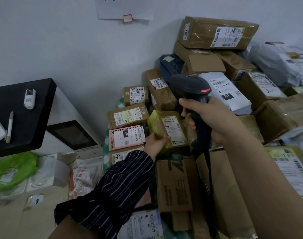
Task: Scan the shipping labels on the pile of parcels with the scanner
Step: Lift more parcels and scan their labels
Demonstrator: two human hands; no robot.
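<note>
The right hand has its fingers clamped on the scanner. Its handle stands almost upright and its head points away and left, over the pile. The left hand fingers pinch the near corner of a yellow parcel, label up.

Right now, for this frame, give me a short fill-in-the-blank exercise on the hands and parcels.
The right hand grips the black ____.
The left hand holds a parcel wrapped in ____ tape.
The box marked INVISIBLE BRA, left of that parcel, is ____.
Missing words: scanner, yellow, pink.
</note>
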